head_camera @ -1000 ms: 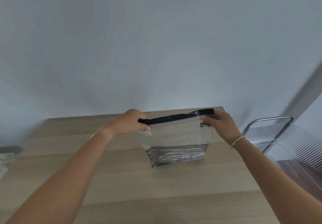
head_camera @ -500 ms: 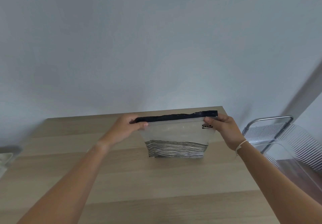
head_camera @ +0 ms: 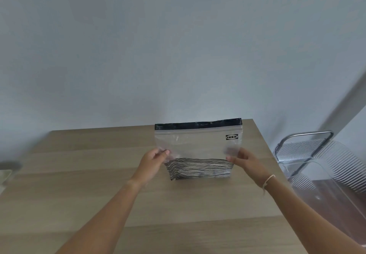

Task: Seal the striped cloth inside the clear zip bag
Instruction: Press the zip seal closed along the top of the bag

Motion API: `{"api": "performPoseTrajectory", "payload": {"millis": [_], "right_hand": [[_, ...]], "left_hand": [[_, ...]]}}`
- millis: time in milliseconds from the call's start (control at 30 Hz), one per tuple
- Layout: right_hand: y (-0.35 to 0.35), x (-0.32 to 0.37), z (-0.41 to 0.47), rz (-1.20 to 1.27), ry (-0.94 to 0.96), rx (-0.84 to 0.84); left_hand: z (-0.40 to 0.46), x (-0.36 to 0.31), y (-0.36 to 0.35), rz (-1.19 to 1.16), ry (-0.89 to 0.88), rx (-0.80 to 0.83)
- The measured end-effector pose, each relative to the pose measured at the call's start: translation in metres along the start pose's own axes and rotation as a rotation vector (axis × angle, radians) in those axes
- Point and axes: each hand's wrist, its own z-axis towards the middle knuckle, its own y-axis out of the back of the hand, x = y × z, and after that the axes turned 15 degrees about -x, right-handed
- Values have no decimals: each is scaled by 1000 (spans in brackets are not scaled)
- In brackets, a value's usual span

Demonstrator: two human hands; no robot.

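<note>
The clear zip bag [head_camera: 198, 141] stands upright on the wooden table [head_camera: 99, 184], its black zip strip running flat and straight along the top. The black-and-white striped cloth [head_camera: 198, 168] lies folded in the bottom of the bag. My left hand [head_camera: 153, 162] pinches the bag's left edge about halfway down. My right hand [head_camera: 244, 161] pinches the right edge at the same height, just below the small black logo patch. Both hands hold the bag between thumb and fingers.
A plain wall rises right behind the table's far edge. To the right of the table stands a clear ribbed plastic chair [head_camera: 326, 164] with a metal frame. A pale object [head_camera: 5, 174] pokes in at the left edge of the table.
Both hands have left the black zip strip at the top and dropped to the bag's side edges at mid height. The bag now stands taller and flatter.
</note>
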Motion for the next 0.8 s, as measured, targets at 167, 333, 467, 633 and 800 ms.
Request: {"api": "performPoseTrajectory", "payload": {"millis": [167,333,467,633,800], "right_hand": [[-8,-16,-1,-74,-25,-69],[-9,-8,-6,-75,-157,34],[-11,-26,-18,-299,-304,88],[-24,-52,-37,-755,-91,-141],[-62,-63,-46,-834,243,-140]], "left_hand": [[-3,-3,-4,-14,-49,-66],[-2,2,5,-48,178,10],[-17,30,4,63,396,65],[-38,66,-7,545,223,-57],[-48,59,-33,675,-222,-139]]}}
